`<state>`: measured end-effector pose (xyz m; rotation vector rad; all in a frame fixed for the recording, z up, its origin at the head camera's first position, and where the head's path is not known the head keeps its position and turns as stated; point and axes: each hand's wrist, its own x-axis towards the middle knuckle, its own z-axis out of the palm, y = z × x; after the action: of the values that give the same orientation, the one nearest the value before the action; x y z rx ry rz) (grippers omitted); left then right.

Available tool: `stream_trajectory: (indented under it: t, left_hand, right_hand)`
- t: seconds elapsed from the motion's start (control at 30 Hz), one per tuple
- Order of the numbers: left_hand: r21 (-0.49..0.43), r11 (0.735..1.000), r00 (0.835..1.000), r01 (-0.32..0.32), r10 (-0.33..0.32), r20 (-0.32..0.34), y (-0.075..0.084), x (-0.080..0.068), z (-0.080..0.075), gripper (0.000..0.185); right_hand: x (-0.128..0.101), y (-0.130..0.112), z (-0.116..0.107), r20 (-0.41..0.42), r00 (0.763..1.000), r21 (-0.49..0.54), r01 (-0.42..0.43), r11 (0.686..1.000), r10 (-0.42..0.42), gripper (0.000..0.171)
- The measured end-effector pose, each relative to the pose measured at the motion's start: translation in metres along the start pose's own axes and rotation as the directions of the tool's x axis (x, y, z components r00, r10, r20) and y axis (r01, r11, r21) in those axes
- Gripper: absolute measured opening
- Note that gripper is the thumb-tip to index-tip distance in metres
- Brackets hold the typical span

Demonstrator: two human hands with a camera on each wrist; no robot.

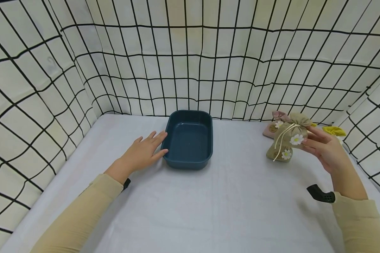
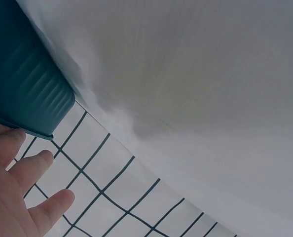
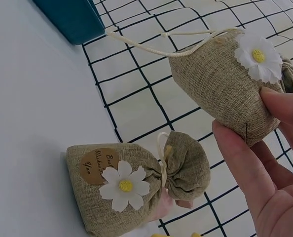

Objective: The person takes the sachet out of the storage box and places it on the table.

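Between its thumb and fingers, my right hand (image 1: 324, 147) pinches a beige burlap drawstring pouch (image 3: 220, 81) with a white daisy and a cream cord, lifted off the table. Below it a second burlap pouch (image 3: 112, 195), with a daisy and a round brown tag, rests on the table; the held pouch partly covers it in the head view. My left hand (image 1: 142, 151) has its fingers spread at the left rim of a deep blue rectangular tub (image 1: 190, 140). In the left wrist view, its fingertips lie right at the tub's rim.
A pink pouch (image 1: 269, 131) with a daisy lies behind the burlap ones. Something yellow (image 1: 334, 131) shows beyond my right hand, mostly hidden by it. Walls of white cloth with black grid lines (image 1: 193, 70) stand round the white-covered table (image 1: 228, 211).
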<state>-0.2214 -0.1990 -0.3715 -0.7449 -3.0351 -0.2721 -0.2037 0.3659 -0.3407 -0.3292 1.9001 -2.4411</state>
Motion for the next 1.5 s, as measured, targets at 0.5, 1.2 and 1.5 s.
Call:
stream_trajectory:
  t: [0.5,1.2,1.5]
  left_hand:
    - [0.003,1.0,1.0,0.009,-0.009,0.01,-0.001,0.0,-0.002,0.072]
    - [-0.002,1.0,1.0,0.004,-0.004,0.01,0.002,0.0,-0.002,0.07]
    - [-0.003,1.0,1.0,0.016,-0.016,0.014,0.0,-0.002,0.0,0.071]
  right_hand:
    - [-0.007,-0.003,-0.021,-0.049,0.998,0.047,-0.033,0.998,0.035,0.053]
    - [-0.03,0.0,-0.061,-0.092,0.995,0.188,-0.027,0.982,0.045,0.054]
    - [-0.034,0.011,-0.074,-0.108,0.988,0.241,-0.085,0.967,0.114,0.052]
